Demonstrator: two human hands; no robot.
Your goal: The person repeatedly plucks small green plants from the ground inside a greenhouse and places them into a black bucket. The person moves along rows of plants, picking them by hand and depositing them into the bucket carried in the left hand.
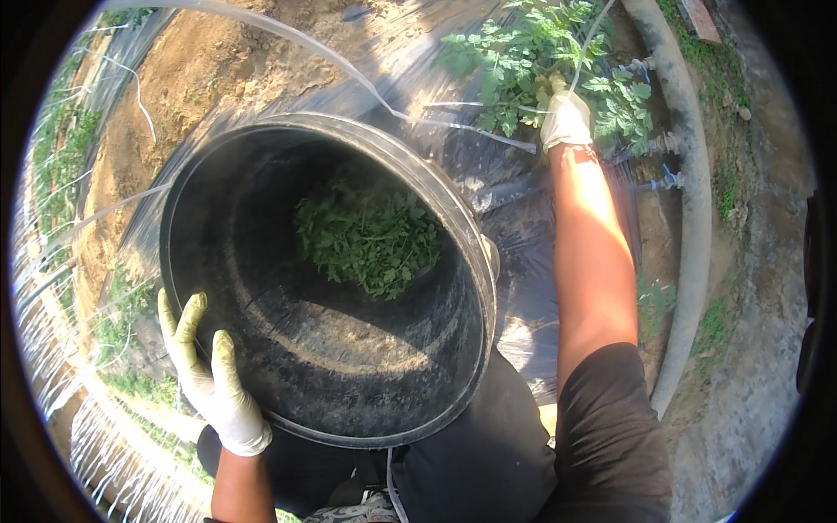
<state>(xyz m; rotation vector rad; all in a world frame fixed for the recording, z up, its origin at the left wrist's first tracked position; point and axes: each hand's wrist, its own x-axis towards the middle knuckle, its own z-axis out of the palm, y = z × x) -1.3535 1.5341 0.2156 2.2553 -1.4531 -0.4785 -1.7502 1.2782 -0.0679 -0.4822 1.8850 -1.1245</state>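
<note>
A large black plastic bucket [366,405] tilts with its mouth towards me in front of my legs. Cut green leafy shoots [373,242] lie in a heap on its inner bottom. My left hand [212,386], in a pale glove stained yellow-green at the fingertips, holds the bucket's left rim with its fingers spread around the edge. My right hand [565,118], gloved alike, reaches forward into a leafy green plant [503,72], which looks like a tomato plant. Leaves partly hide its fingers, so their grip is unclear. A thin white string [592,39] runs up past that hand.
Black plastic mulch film [523,261] covers the ground beside the bucket. A thick grey pipe [693,216] with blue-handled valves [667,178] curves along the right. Loose translucent tape [314,52] arches across the top. Bare soil [157,85] and many white strings [124,457] lie left.
</note>
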